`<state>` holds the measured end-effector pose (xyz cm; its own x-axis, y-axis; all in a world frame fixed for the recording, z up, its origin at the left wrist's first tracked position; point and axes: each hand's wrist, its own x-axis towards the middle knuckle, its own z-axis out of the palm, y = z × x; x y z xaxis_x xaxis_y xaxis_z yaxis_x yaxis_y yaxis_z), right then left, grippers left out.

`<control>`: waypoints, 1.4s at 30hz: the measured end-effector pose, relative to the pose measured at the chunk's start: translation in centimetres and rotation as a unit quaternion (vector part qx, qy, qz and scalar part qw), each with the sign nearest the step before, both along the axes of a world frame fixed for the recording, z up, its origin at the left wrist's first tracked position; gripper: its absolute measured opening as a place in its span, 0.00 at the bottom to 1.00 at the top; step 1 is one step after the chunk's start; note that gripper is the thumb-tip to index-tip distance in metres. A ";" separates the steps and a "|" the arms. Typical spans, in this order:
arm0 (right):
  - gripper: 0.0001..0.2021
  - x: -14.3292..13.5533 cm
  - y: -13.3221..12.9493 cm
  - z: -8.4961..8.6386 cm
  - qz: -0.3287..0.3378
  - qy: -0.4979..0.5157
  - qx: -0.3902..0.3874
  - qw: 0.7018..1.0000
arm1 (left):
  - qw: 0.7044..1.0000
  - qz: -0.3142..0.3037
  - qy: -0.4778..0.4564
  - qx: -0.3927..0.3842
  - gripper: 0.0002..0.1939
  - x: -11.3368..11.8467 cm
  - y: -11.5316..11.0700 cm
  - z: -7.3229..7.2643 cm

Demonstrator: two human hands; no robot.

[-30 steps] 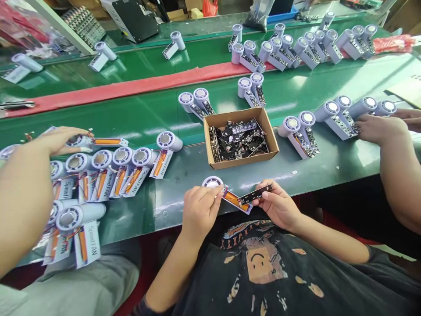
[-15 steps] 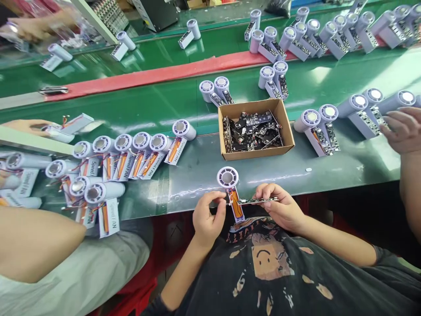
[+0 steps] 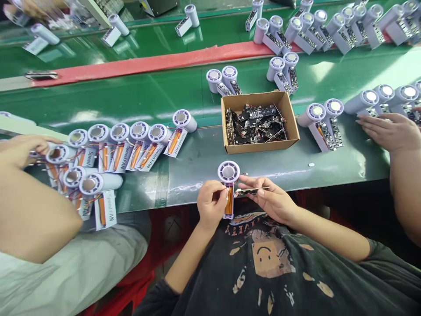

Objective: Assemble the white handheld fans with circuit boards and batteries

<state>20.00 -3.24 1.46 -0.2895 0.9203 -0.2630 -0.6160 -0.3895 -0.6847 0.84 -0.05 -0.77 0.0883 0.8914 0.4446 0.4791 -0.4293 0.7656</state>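
Observation:
A lilac fan unit [image 3: 228, 172] stands at the table's front edge, its round grille up and its open handle, with an orange part [image 3: 229, 201] inside, pointing toward my body. My left hand [image 3: 212, 202] is at the handle's left side, thumb and forefinger pinched at a small white connector or wire end near its top. My right hand [image 3: 271, 198] holds a thin dark circuit board [image 3: 251, 191] between thumb and fingers, just right of the handle. The board's left end is close to the handle. Thin wires show near the right fingertips.
A cardboard box [image 3: 263, 148] of circuit boards lies behind the fan. Several fan units [image 3: 120, 131] with orange parts stand at left; others [image 3: 314, 113] with boards stand at right. A co-worker's hand [image 3: 391, 131] is at right, another person's hand [image 3: 36, 145] at left.
My left hand has closed into a pinch by the handle. The board in my right hand has shifted slightly left. The left co-worker's hand has moved to the nearby fans, and the right co-worker's hand has lowered.

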 end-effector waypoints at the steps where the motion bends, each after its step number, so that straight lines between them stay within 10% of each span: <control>1: 0.13 -0.1 0.1 -0.2 -0.009 0.016 -0.027 0.999 | 1.000 -0.009 -0.007 0.010 0.06 0.0 -0.2 -0.2; 5: 0.13 -0.5 0.0 -0.6 -0.020 0.003 -0.034 0.999 | 0.997 -0.077 -0.004 0.018 0.07 0.1 -0.5 -0.2; 8: 0.07 -0.6 -0.1 -0.5 -0.073 -0.125 0.133 0.981 | 0.995 -0.098 -0.005 0.008 0.08 -0.2 -0.7 0.1; 13: 0.07 -0.3 0.5 0.4 -0.070 -0.419 0.515 0.745 | 0.985 -0.143 -0.098 -0.021 0.13 -0.3 -1.3 0.6; 16: 0.13 -0.1 0.9 0.7 -0.049 -0.498 0.554 0.665 | 0.956 -0.123 -0.266 -0.031 0.03 -0.5 -1.3 1.1; 21: 0.12 0.4 1.0 0.5 -0.060 -0.618 0.524 0.583 | 0.904 -0.036 -0.413 -0.103 0.15 -3.5 -0.4 2.2; 25: 0.09 0.4 1.1 0.2 -0.054 -0.654 0.490 0.574 | 0.935 -0.119 -0.278 -0.184 0.06 -4.3 0.0 3.4; 29: 0.06 0.0 1.6 -0.1 -0.040 -0.634 0.530 0.561 | 0.987 -0.107 0.097 -0.074 0.07 -1.6 0.2 4.0; 32: 0.05 0.1 2.1 -0.3 -0.037 -0.566 0.492 0.660 | 0.955 -0.101 0.274 0.052 0.12 0.2 0.7 3.9; 37: 0.05 0.6 2.6 -1.1 -0.059 -0.523 0.408 0.746 | 0.934 -0.081 0.281 0.207 0.07 0.3 1.2 2.8; 42: 0.12 1.0 2.3 -1.3 -0.102 -0.608 0.450 0.646 | 0.992 -0.060 0.099 0.054 0.05 0.0 0.1 2.4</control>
